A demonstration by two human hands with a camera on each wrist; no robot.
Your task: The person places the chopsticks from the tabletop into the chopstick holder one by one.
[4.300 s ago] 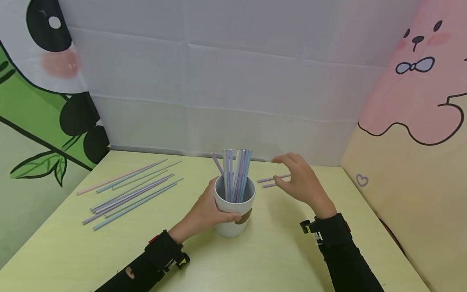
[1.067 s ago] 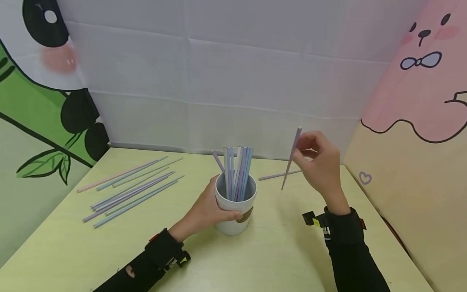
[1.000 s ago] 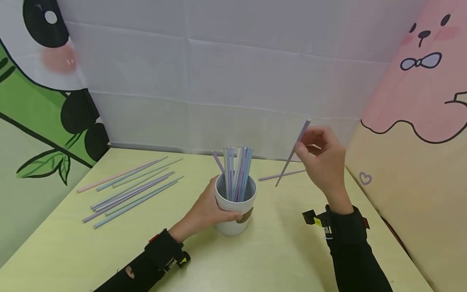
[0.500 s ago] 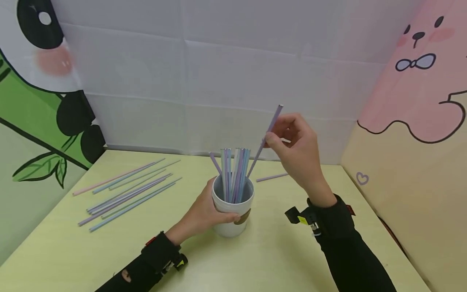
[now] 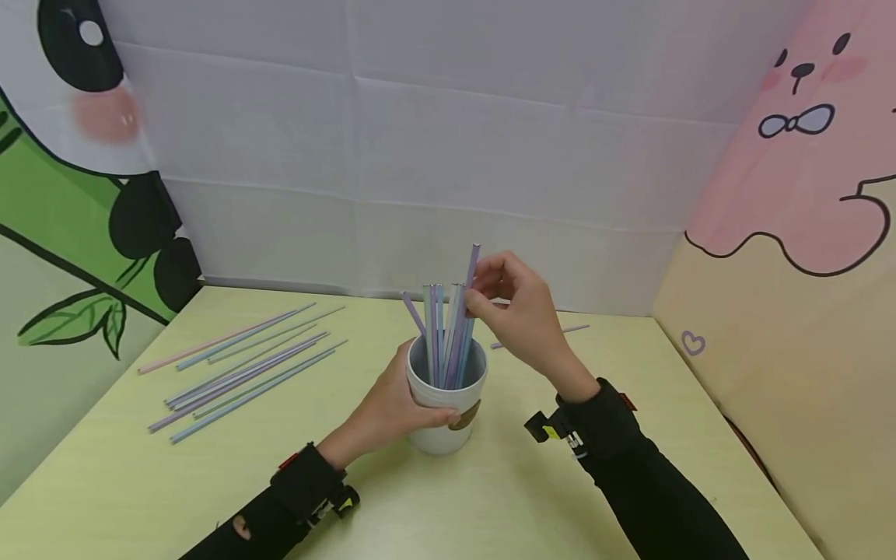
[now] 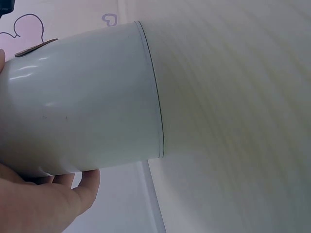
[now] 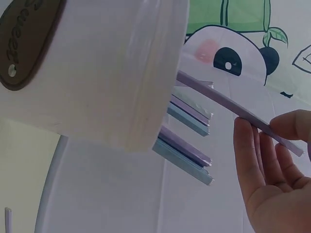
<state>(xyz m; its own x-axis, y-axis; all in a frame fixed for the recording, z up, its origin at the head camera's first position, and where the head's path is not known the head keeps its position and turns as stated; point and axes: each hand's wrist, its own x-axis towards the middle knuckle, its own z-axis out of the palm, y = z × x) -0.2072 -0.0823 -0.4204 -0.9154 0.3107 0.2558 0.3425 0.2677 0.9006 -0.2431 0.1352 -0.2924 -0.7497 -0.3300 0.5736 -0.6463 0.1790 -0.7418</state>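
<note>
One purple straw (image 5: 474, 263), pinched by the narrowly set fingers (image 5: 494, 267) of the right hand (image 5: 521, 323), reaches into the white cup (image 5: 439, 398) at lower centre of the frame; the left hand (image 5: 385, 406) curls its fingers round the cup's side.

The cup (image 5: 439, 439) in mid-frame is white, its label (image 5: 469, 415) brown. The topmost straw (image 5: 472, 264) there is purple; the clustered straws (image 5: 434, 334) are purple, blue and pale green. Loose straws (image 5: 253, 396) at left are pink, blue, green and purple. The table (image 5: 448, 513) is pale yellow, the sleeves (image 5: 665, 482) black.
</note>
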